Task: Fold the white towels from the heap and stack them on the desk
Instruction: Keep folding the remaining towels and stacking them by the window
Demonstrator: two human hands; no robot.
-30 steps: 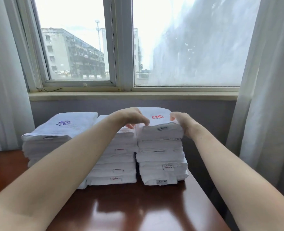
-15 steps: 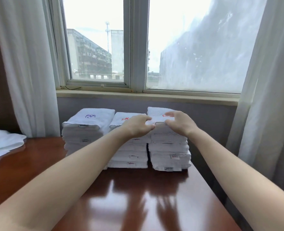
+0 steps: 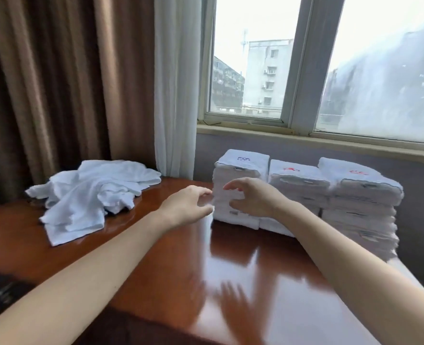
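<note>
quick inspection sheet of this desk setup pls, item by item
surface: glossy reddish wooden desk, reflecting the hands
job's things: loose heap of white towels far left; folded towels under the window in a left stack, middle stack and right stack
clutter: nothing seen
hands: left hand and right hand empty, fingers loosely curved, before the left stack
cables: thin dark strand at the window's lower corner, maybe a wire
surroundings: white sheer curtain, brown curtain

Left hand [image 3: 188,204] and right hand [image 3: 252,199] outstretched, loosely curled.
</note>
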